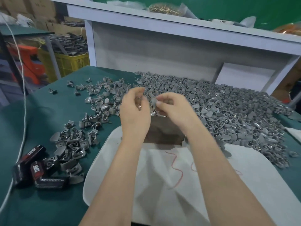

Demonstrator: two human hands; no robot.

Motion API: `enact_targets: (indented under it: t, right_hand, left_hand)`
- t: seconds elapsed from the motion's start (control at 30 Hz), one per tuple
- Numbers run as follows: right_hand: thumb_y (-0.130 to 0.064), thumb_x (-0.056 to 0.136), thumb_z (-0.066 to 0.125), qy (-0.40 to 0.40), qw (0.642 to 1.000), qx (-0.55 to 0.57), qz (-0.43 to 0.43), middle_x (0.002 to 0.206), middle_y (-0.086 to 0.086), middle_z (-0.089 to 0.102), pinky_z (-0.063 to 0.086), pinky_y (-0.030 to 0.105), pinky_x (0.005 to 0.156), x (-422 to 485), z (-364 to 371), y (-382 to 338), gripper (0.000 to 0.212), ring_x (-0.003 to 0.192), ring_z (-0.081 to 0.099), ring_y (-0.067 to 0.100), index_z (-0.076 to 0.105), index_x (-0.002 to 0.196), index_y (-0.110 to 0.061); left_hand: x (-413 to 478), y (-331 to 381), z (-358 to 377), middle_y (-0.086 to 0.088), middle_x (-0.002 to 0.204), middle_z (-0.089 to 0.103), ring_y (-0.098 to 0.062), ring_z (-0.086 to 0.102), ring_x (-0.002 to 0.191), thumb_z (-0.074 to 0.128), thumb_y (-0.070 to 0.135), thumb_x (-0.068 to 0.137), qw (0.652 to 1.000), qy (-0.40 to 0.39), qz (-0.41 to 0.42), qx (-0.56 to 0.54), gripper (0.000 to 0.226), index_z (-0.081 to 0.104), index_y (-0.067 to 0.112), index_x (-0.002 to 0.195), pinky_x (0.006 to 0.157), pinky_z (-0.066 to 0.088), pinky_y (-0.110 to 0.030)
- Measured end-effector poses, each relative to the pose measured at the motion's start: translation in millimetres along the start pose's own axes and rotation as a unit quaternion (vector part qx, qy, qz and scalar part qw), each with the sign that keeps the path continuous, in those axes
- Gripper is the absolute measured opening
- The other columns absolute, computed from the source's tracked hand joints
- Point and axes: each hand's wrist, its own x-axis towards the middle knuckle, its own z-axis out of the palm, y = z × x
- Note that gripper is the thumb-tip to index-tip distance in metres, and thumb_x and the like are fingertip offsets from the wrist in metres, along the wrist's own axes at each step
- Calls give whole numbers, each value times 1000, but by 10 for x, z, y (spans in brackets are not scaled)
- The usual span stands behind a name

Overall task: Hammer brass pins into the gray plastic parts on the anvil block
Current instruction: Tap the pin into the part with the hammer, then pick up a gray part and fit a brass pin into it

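Note:
Both hands are raised above the dark metal anvil block [162, 131], which stands on a white cloth [171, 176]. My left hand [135, 110] is cupped, with several small brass pins [139, 106] lying in its curled fingers. Beside it, my right hand [171, 106] pinches a gray plastic part [154, 100] between thumb and fingers. The two hands nearly touch. A big heap of gray plastic parts [228, 108] fills the table behind and to the right of the block. No hammer shows in the view.
A smaller scatter of gray parts [75, 141] lies left of the cloth on the green table [48, 201]. Black boxes marked TAPER [35, 168] sit at the front left beside a white cable [24, 111]. A bag of brass pins [166, 8] rests on the white shelf.

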Motion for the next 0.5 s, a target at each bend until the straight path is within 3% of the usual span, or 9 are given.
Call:
enact_targets:
  t: [0.07,0.2,0.5]
  right_hand:
    - [-9,88,63,28,1000,2,-11,87,1,68,54,28,76,-127,-203,69,11,80,64,15,64,89,-20]
    - [-8,86,66,70,995,-41,-50,87,-4,67,53,29,82,-303,-228,145,17,86,65,14,62,82,-24]
    - [-4,87,62,98,995,20,-27,93,-12,65,49,16,86,-406,-252,278,17,90,62,3,64,96,-19]
  left_hand:
    - [-27,-27,58,2,98,67,-14,62,93,50,16,96,996,-84,-30,16,14,62,19,103,93,48,-34]
    - [-91,-10,108,-1,74,70,-20,68,75,56,26,95,987,-157,-40,-9,15,62,23,81,83,54,-45]
    - [-86,-88,151,0,77,68,-13,69,75,56,1,92,977,-184,-93,-59,20,59,17,80,83,55,-36]
